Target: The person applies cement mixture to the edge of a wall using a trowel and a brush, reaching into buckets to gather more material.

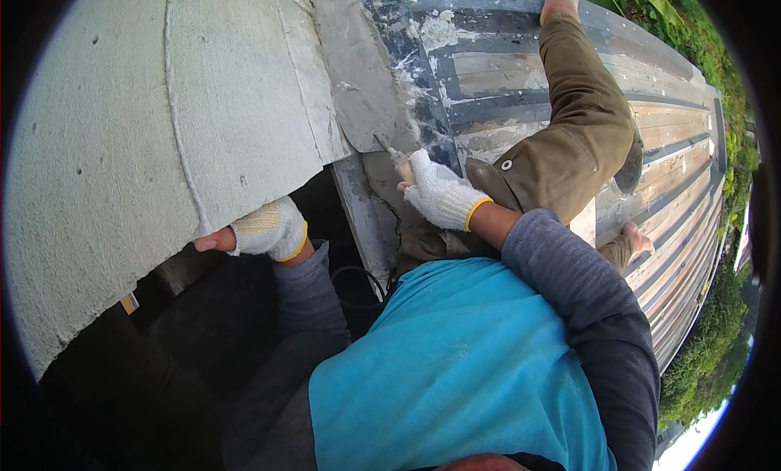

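Nearest is the wearer's turquoise shirt (455, 365). Beyond it, the left hand (272, 227), in a white knit glove, touches the lower edge of a concrete slab (236, 105); with its fingers partly hidden, I cannot tell whether it grips. The gloved right hand (442, 193) grasps the handle of a trowel (403, 169), whose tip end meets gray mortar (355, 64) between slab and ribbed roof (675, 121). Farthest out is green foliage (708, 341).
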Motion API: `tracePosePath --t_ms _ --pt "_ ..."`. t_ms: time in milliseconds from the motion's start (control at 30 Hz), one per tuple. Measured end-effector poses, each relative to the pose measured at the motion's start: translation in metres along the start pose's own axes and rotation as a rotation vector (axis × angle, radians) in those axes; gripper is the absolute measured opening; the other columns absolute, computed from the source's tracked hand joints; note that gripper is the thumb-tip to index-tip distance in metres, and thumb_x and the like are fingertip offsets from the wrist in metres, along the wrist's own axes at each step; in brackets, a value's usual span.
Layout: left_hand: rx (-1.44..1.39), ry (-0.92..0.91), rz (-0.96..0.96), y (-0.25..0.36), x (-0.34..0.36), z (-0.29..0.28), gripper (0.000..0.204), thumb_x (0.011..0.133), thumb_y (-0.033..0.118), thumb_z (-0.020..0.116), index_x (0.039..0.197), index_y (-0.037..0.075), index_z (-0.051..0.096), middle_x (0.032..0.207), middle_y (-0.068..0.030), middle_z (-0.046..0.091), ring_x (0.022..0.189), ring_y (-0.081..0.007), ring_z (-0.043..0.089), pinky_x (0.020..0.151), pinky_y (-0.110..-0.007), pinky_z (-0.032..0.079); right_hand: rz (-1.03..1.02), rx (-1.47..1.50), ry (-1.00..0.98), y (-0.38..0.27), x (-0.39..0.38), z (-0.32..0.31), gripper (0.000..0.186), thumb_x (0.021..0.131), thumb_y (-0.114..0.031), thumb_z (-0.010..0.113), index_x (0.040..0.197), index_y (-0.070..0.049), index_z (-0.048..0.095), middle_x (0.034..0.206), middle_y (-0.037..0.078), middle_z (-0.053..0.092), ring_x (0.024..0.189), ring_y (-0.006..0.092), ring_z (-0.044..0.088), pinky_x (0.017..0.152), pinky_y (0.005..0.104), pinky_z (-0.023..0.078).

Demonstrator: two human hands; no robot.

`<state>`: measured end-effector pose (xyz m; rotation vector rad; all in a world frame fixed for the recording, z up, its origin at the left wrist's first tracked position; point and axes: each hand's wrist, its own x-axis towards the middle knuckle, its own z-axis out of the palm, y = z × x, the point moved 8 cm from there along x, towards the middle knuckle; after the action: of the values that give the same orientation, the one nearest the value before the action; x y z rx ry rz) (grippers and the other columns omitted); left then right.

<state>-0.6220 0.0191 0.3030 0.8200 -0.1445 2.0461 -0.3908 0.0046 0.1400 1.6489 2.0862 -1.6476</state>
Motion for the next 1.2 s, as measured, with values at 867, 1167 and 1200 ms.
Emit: tracePosePath --t_ms 867,1167,1200 --pt "1.152 0.583 0.066 0.018 -0.015 -0.011 0.102 0.083 0.085 0.024 0.156 0.014 0.011 0.157 -0.0159 0.019 0.141 -0.034 0.03 0.113 -0.051 0.033 0.035 -0.043 -0.084 0.005 0.026 -0.015 0.039 0.096 -0.031 0.052 0.117 0.0 0.042 0.113 0.032 0.06 0.106 0.0492 0.058 0.088 0.0526 0.046" --pt "1.43 0.347 0.306 0.033 -0.006 0.009 0.101 0.088 0.076 0.037 0.154 0.004 0.013 0.157 -0.0215 0.018 0.141 -0.0373 0.028 0.116 -0.049 0.026 0.035 -0.162 -0.135 -0.009 -0.036 -0.035 0.041 0.096 -0.033 0.051 0.115 0.003 0.042 0.11 0.032 0.061 0.105 0.0486 0.059 0.089 0.0527 0.046" --pt "1.58 0.177 0.402 0.036 -0.014 0.041 0.094 0.091 0.07 0.038 0.152 0.003 0.015 0.152 -0.0225 0.024 0.136 -0.0362 0.033 0.111 -0.048 0.03 0.03 -0.149 -0.09 -0.01 -0.047 -0.046 0.04 0.096 -0.033 0.051 0.111 0.003 0.042 0.105 0.031 0.061 0.1 0.048 0.06 0.086 0.0526 0.047"
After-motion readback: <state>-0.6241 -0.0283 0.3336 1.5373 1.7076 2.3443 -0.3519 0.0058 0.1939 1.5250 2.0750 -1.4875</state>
